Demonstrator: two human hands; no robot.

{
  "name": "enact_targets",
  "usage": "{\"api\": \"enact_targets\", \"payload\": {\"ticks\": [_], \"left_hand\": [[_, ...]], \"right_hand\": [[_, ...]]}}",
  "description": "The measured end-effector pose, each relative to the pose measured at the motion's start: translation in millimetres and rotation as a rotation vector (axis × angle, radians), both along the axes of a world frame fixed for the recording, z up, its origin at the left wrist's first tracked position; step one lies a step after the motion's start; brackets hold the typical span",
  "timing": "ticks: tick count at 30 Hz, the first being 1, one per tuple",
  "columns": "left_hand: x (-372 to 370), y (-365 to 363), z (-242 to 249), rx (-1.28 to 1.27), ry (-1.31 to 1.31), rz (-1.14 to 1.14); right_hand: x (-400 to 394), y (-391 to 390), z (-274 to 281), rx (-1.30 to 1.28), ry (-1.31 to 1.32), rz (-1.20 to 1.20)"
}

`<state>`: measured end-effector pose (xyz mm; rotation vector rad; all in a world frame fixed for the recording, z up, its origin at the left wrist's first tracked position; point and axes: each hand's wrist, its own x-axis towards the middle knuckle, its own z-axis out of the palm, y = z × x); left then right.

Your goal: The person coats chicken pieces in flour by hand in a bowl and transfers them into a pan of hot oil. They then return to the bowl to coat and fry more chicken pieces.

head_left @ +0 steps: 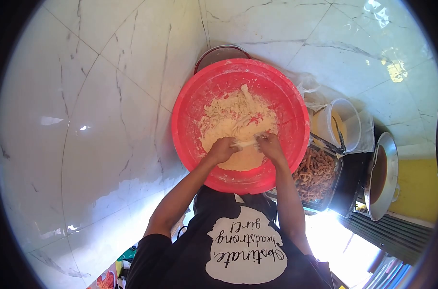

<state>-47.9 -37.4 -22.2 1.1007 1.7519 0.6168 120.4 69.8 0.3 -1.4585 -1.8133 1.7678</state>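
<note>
A wide red plastic basin [182, 126] holds a bed of pale flour [249, 160], clumpy toward its far side. Low over the flour, a whitish, flour-coated strip [246, 143] is stretched between my two hands. My left hand [224, 150] has its fingers closed on one end. The other end is pinched in my right hand [270, 145]. Another flour-coated piece [246, 91] lies on the flour near the far side. Flour dusts the fingers and the basin's inner wall.
Right of the basin are a tray of browned fried strips [317, 174], a clear plastic tub [356, 129] with yellowish contents, and a wide metal pan [391, 159] with brown liquid. A round rimmed object [221, 54] shows behind the basin. Tiled walls [118, 96] close in left and behind.
</note>
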Motion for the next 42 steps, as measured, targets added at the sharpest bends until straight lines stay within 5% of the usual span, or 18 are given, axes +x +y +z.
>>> {"api": "enact_targets", "payload": {"ticks": [6, 11, 13, 18, 21, 24, 26, 27, 29, 32, 35, 37, 40, 42], "left_hand": [[-7, 6, -10, 0.007, -0.258, 0.029], [0, 4, -19, 0.242, -0.446, 0.329], [-3, 7, -23, 0.212, -0.373, 0.426], [-18, 9, -24, -0.139, -0.256, 0.543], [-10, 11, -30, 0.090, -0.328, 0.872], [-8, 24, -28, -0.101, -0.439, 1.148], [8, 39, -9, -0.341, -0.283, 1.475], [24, 48, 4, -0.342, -0.284, 1.475], [50, 64, 26, -0.475, 0.135, 1.257], [44, 57, 28, -0.359, 0.137, 1.204], [26, 41, 24, -0.351, 0.091, 1.231], [41, 43, 28, -0.340, 0.081, 1.208], [41, 40, 31, -0.442, 0.097, 1.239], [39, 28, 29, -0.277, 0.168, 1.177]], "right_hand": [[-7, 1, 5, -0.177, 0.144, -0.158], [-11, 3, 13, -0.241, 0.355, -0.282], [-9, 6, 11, 0.238, 0.133, -0.094], [-13, 3, 7, 0.396, 0.147, -0.142], [-19, 3, 10, 0.325, 0.196, -0.313], [-33, 9, 5, 0.161, 0.291, -0.640], [-49, 4, -8, 0.028, 0.322, -0.830], [-65, -5, -17, 0.106, 0.211, -0.934], [-79, -16, -20, 0.185, 0.098, -1.029], [-80, -23, -4, 0.319, 0.122, -0.910], [-74, -21, -8, 0.177, 0.414, -0.878], [-84, -29, -37, 0.557, 0.195, -0.833], [-95, -38, 15, 0.328, 0.138, -0.650], [-102, -31, 5, 0.197, 0.199, -0.593]]}}
